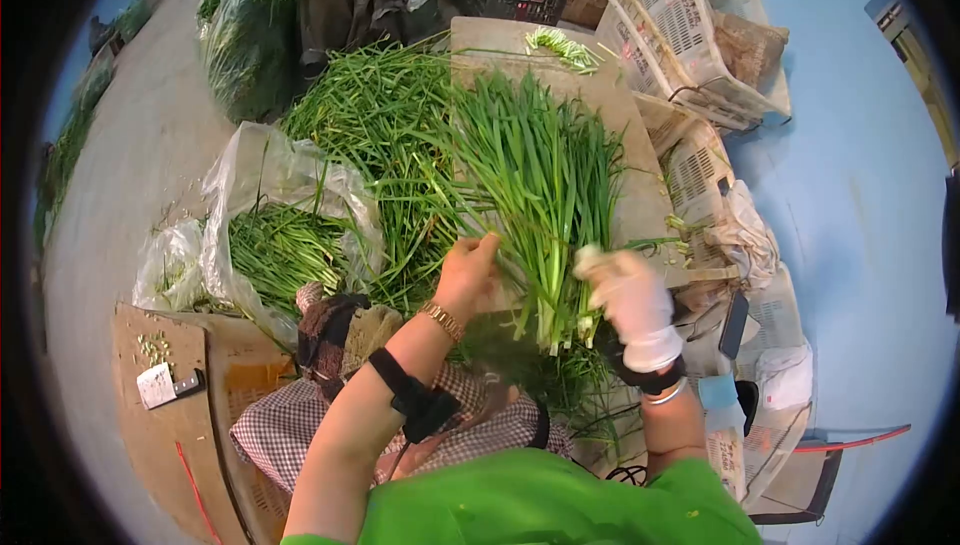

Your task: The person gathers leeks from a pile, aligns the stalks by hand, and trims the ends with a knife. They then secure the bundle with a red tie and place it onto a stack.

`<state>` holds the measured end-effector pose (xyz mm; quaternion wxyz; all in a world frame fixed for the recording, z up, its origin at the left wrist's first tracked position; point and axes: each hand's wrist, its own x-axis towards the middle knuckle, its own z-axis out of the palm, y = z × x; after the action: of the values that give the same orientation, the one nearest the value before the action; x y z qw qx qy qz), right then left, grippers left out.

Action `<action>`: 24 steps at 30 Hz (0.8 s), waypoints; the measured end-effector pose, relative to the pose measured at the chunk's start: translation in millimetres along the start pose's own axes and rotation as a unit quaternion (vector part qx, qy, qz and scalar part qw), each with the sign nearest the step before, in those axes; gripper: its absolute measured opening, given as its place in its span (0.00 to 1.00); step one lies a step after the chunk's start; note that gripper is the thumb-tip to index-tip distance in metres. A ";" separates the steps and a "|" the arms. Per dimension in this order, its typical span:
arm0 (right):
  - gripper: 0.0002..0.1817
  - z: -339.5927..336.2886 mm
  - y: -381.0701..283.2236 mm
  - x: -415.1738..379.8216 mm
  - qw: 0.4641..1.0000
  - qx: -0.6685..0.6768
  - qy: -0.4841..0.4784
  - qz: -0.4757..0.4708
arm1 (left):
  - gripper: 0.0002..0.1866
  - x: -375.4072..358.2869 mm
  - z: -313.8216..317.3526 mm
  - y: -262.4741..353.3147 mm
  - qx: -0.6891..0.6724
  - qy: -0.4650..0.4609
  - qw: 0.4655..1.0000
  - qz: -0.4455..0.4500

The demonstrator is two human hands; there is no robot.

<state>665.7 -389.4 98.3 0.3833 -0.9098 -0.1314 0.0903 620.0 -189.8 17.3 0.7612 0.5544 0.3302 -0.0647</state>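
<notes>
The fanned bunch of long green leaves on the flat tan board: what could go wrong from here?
The long green leaves could tangle with the loose green heap, since they meet along its right side. Their pale stalk ends lie toward the near end of the board, so some might slip off.

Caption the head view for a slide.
A left hand and white-gloved right hand flank long green stalks on a board, beside a loose leafy heap.
</notes>
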 end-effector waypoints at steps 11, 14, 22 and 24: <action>0.54 -15.8 40.7 171.1 0.982 -0.081 -0.097 0.142 | 0.42 70.1 0.1 33.9 -0.082 0.036 0.996 -0.011; 0.54 4.0 6.1 182.7 0.988 -0.033 -0.145 0.043 | 0.38 80.4 7.6 50.8 -0.074 0.064 0.995 -0.009; 0.38 67.9 -20.3 207.8 0.875 0.259 -0.390 0.122 | 0.30 113.1 1.8 46.2 -0.207 -0.076 0.975 0.031; 0.34 61.1 -36.7 199.7 0.887 0.224 -0.393 0.089 | 0.23 105.8 -6.1 50.2 -0.214 -0.114 0.970 0.017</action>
<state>832.8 -262.1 69.9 0.4843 -0.6975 -0.1662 0.5014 722.6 -137.2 -4.3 0.8960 0.3727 0.2377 -0.0427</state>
